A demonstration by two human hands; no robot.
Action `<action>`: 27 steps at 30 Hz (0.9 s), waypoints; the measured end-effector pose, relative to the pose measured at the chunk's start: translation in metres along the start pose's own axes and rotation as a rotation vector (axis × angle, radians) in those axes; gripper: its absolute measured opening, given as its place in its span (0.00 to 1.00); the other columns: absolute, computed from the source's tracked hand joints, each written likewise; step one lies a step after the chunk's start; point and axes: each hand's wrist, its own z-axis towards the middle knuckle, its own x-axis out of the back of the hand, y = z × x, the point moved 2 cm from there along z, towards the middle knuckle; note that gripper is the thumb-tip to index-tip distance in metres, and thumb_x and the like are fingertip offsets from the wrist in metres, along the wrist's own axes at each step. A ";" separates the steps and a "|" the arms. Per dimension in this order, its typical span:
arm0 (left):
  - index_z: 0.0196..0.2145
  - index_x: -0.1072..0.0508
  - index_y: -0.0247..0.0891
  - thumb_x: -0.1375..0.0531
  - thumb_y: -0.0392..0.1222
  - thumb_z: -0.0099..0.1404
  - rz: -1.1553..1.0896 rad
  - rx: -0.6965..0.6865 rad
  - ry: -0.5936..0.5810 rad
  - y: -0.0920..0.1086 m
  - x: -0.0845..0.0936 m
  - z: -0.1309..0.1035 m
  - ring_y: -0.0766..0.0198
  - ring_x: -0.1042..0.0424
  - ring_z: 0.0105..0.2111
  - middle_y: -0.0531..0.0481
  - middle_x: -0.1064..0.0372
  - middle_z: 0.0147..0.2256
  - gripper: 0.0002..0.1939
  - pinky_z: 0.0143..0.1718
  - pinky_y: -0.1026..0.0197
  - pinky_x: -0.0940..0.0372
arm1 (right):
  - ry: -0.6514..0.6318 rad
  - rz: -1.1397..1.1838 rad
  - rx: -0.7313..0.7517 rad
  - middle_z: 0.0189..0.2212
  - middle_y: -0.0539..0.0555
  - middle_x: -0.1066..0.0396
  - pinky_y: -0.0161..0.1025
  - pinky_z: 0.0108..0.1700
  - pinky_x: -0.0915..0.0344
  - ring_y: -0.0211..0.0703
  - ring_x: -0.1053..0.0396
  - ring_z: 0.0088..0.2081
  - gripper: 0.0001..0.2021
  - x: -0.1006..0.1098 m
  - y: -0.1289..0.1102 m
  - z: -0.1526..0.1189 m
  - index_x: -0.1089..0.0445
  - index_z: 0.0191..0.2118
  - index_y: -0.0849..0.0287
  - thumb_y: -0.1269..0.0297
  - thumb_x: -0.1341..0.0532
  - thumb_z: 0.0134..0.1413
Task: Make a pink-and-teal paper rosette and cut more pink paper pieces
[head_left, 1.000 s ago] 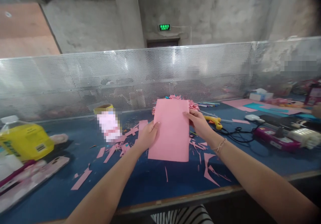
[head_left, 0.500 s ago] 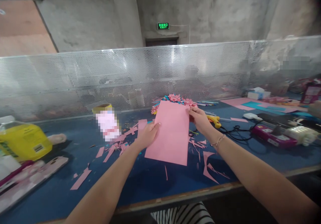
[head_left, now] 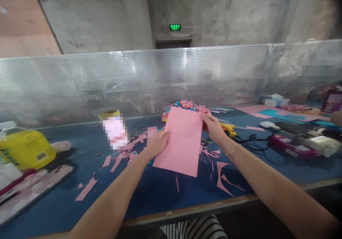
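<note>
Far left: a yellow plastic bottle with a white cap lies on the blue surface, and a phone in a pale pink case lies just in front of it.
Left of centre: a yellow tape roll stands at the back, near the perforated metal screen; loose pink paper scraps lie scattered toward the middle.
Left hand: the left hand holds the left edge of the sheet at about mid-height. The thumb lies on top, the other fingers are curled under the paper, so the grip is closed on it. The forearm comes in low from the bottom left.
Sheet: the rectangular pink paper sheet is in the middle, lifted above the surface between both hands.
Change: compared with one second ago, the sheet is now turned a little, its lower end swung to the left, and its top edge sits lower, so the paper flowers behind show more. I judge that the person is only adjusting its position.
Right hand: the right hand pinches the top right corner, fingers closed on it; the wrist carries a thin bracelet.
Behind: a cluster of pink paper flowers.
Right: a yellow glue gun with a black cable.
</note>
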 end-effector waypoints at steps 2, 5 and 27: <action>0.31 0.29 0.33 0.53 0.47 0.60 0.057 -0.013 0.007 -0.001 0.001 0.001 0.55 0.32 0.36 0.44 0.29 0.32 0.17 0.40 0.57 0.40 | -0.122 0.000 -0.056 0.18 0.46 0.36 0.33 0.23 0.38 0.35 0.39 0.20 0.15 -0.005 0.002 -0.004 0.35 0.24 0.58 0.52 0.36 0.36; 0.37 0.30 0.32 0.55 0.46 0.62 0.115 -0.035 0.083 -0.003 0.002 0.002 0.54 0.33 0.40 0.41 0.30 0.39 0.19 0.44 0.56 0.42 | -0.335 0.013 -0.173 0.25 0.50 0.31 0.32 0.25 0.36 0.36 0.35 0.24 0.13 -0.015 0.006 -0.015 0.32 0.29 0.59 0.56 0.34 0.37; 0.35 0.29 0.32 0.41 0.38 0.55 -0.968 0.295 0.094 -0.021 -0.008 0.005 0.56 0.29 0.36 0.42 0.28 0.33 0.09 0.41 0.53 0.36 | -0.496 -0.119 -0.239 0.38 0.53 0.29 0.37 0.34 0.33 0.42 0.31 0.34 0.19 -0.024 0.020 -0.028 0.34 0.43 0.59 0.62 0.36 0.41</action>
